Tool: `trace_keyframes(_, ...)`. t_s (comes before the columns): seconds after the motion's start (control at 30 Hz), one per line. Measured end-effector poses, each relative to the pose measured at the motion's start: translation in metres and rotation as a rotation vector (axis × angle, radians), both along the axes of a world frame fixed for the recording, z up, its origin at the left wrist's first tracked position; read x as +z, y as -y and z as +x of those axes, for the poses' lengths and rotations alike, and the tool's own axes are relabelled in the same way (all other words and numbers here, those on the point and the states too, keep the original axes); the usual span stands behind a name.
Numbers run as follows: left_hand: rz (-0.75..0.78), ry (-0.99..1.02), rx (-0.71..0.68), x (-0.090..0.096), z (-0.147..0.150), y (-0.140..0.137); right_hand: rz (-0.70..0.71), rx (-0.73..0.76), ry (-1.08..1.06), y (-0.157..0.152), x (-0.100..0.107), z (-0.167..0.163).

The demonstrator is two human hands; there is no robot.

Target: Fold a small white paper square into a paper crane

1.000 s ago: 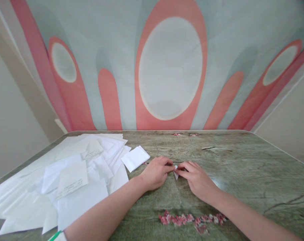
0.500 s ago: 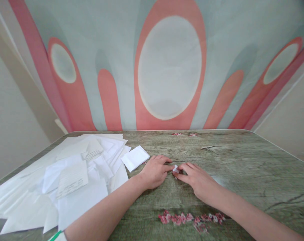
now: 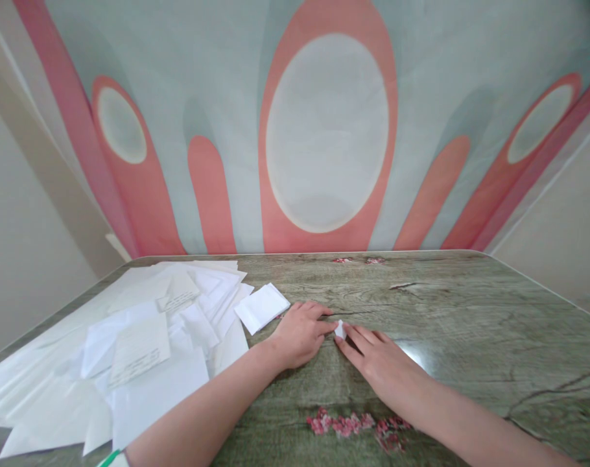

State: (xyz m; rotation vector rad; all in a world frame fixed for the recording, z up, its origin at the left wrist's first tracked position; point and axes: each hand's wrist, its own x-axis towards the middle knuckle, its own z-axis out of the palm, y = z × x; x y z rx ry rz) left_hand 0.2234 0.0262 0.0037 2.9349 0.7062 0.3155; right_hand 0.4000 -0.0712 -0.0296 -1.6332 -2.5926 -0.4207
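A small piece of folded white paper (image 3: 340, 329) lies on the table between my two hands. My left hand (image 3: 301, 336) rests low on the wood, with thumb and forefinger drawn together at the paper's left edge. From the other side my right hand (image 3: 380, 360) holds the paper, its thumb at the near edge and its fingers along the right. My fingers cover part of it, so the folds are hard to make out. Beyond my left wrist sits a small stack of white paper (image 3: 262, 308).
A large spread of loose white sheets (image 3: 161, 395) covers the table's left side, a few bearing handwriting or print. The wood-patterned table (image 3: 480, 311) has pink flower prints (image 3: 346, 423) near its front. Behind it stands a wall panel (image 3: 241, 84) with coral shapes.
My right hand has flattened and lowered around the paper, its fingers closer together and the wrist slightly nearer me. My left hand has stayed nearly still.
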Motion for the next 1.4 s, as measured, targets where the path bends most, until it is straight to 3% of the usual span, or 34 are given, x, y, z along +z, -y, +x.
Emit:
trace_keyframes(0.43, 0.072, -0.060, 0.007, 0.003, 0.003, 0.008, -0.345, 0.032, -0.087, 0.003, 0.028, 0.004)
trace_keyframes(0.63, 0.096, -0.063, -0.027, 0.005, 0.000, 0.011, -0.471, 0.045, -0.175, 0.000, 0.031, 0.012)
trace_keyframes(1.13, -0.040, -0.072, -0.153, 0.012, -0.010, 0.001, -0.508, 0.047, -0.214, 0.000, 0.040, 0.012)
trace_keyframes(1.4, -0.138, -0.049, -0.196, 0.018, -0.013, 0.000, -0.443, 0.074, -0.271, 0.001, 0.037, 0.017)
